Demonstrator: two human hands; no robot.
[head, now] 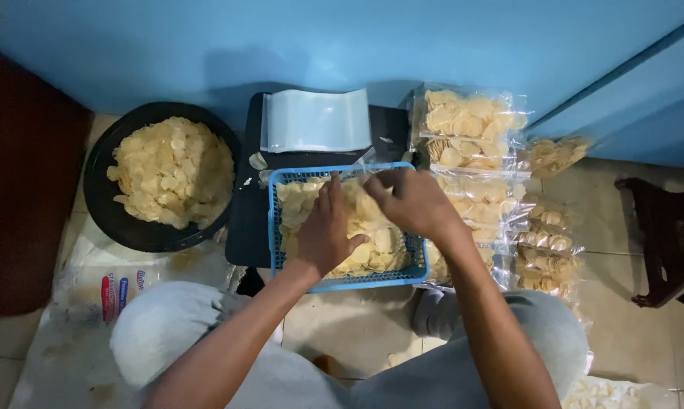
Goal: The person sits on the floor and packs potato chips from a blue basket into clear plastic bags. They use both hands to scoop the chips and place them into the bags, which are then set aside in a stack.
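Observation:
A blue plastic basket (pixel 347 282) full of pale round chips stands in front of me on the floor. My left hand (pixel 324 227) lies flat on the chips in the basket, fingers spread. Over the basket's far right part, my right hand (pixel 410 201) has its fingers pinched together on chips and on the edge of a clear plastic bag; the grip itself is hard to make out. A stack of empty clear bags (pixel 316 120) lies on a black surface (pixel 240 227) just behind the basket.
A black round bowl (pixel 103 208) of chips sits at the left. Several sealed clear bags of chips (pixel 467 125) are piled at the right. A blue wall (pixel 342 38) runs behind. A dark stool (pixel 668 235) stands far right, a printed plastic bag (pixel 122 291) at lower left.

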